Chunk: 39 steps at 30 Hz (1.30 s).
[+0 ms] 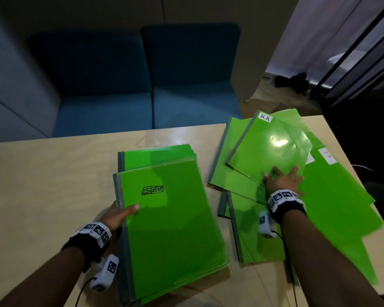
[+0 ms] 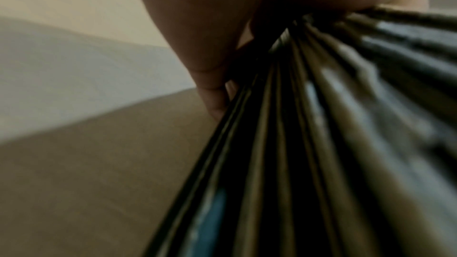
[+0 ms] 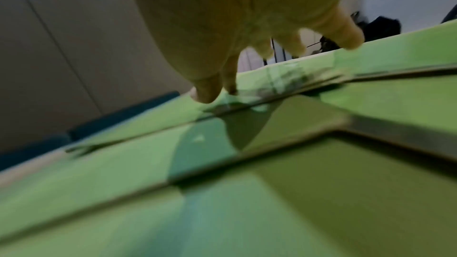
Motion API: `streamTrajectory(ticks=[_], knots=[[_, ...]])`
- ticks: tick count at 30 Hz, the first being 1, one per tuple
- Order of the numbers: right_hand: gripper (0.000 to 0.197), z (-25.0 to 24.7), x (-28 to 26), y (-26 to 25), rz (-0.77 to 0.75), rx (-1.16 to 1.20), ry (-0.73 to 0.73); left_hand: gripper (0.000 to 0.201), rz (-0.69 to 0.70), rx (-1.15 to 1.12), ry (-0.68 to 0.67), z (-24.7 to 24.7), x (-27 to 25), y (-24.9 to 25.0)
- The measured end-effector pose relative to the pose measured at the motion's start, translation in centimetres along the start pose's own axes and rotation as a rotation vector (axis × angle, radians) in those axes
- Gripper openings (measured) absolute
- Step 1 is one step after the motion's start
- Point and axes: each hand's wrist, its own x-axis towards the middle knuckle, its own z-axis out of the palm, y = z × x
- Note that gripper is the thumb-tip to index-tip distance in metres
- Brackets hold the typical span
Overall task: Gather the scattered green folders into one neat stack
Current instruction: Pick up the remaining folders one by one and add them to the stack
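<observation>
On the wooden table (image 1: pixel 53 185) the work is partly done. The left hand (image 1: pixel 118 214) grips the spine edge of a gathered stack of green folders (image 1: pixel 171 213) at centre, thumb curled over the top cover and the other fingers out of sight beneath; the left wrist view shows many layered edges running away from the palm. That stack is not yet square: lower folders jut out at the far end.

To the right lies the scattered pile (image 1: pixel 319 196), fanned at mixed angles and reaching the right table edge. The right hand (image 1: pixel 283 179) rests on it with fingers spread and straight, fingertips on the near corner of the top folder labelled "H.R" (image 1: pixel 268 147). That folder lies just beyond the fingers, its long axis slanting from near-left to far-right, its grey spine on the left side.

The right hand is plainly the nearer one. In my judgement the next move turns on rotating this folder until its spine runs parallel with the stack's, then sliding it left across the small gap.
</observation>
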Motion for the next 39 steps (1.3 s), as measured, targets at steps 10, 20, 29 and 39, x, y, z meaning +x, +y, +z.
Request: streamTrajectory(ticks=[10, 20, 29, 39], knots=[[0.059, 1.8, -3.2, 2.7, -0.151, -0.072, 0.02, 0.081, -0.018, -0.099, -0.017, 0.6, 0.3, 0.2], [0.112, 2.2, -2.0, -1.6, 0.26, 0.196, -0.014, 0.073, -0.009, -0.128, -0.026, 0.4, -0.2, 0.5], [0.039, -0.8, -2.0, -0.6, -0.129, 0.091, -0.063, 0.117, -0.016, -0.157, 0.011, -0.1, 1.6, -1.5], [0.056, -8.5, -3.1, -5.4, -0.222, 1.018, 0.204, 0.09, -0.003, -0.093, -0.013, 0.1, -0.2, 0.5]])
